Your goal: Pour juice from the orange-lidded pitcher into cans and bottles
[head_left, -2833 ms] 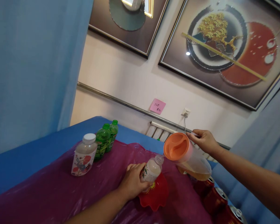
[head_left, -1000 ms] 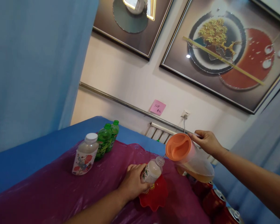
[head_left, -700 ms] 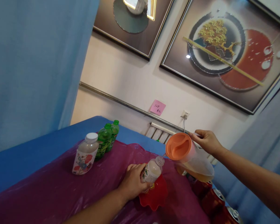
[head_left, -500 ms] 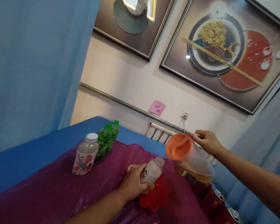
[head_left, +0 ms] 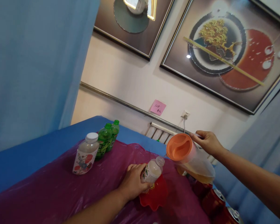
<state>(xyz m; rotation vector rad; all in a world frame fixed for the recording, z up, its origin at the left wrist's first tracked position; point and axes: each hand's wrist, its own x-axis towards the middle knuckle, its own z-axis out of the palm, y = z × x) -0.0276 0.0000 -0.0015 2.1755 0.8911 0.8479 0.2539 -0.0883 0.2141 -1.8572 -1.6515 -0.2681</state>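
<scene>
My left hand (head_left: pixel 133 183) is wrapped around a clear bottle (head_left: pixel 152 170) with a leafy white label and an uncapped neck. The bottle leans to the right above a red scalloped dish (head_left: pixel 154 196). My right hand (head_left: pixel 207 142) grips the handle of a translucent pitcher (head_left: pixel 199 169) with an orange lid (head_left: pixel 179 147). The pitcher is tipped to the left, with yellowish liquid low inside it. Its lidded spout end is close to the bottle's mouth, and a thin stream seems to run between them, though this is hard to make out.
A white-capped bottle (head_left: pixel 86 154) and two green bottles (head_left: pixel 105 140) stand at left on a purple plastic sheet (head_left: pixel 102 182) over a blue surface (head_left: pixel 37 158). Several red cans (head_left: pixel 213 200) line the right side. Blue curtains (head_left: pixel 32 68) hang at both sides; a metal rail (head_left: pixel 121 102) runs along the wall.
Almost nothing differs. Both hands, the bottle and the tilted pitcher hold nearly the same positions; the view has shifted very slightly.
</scene>
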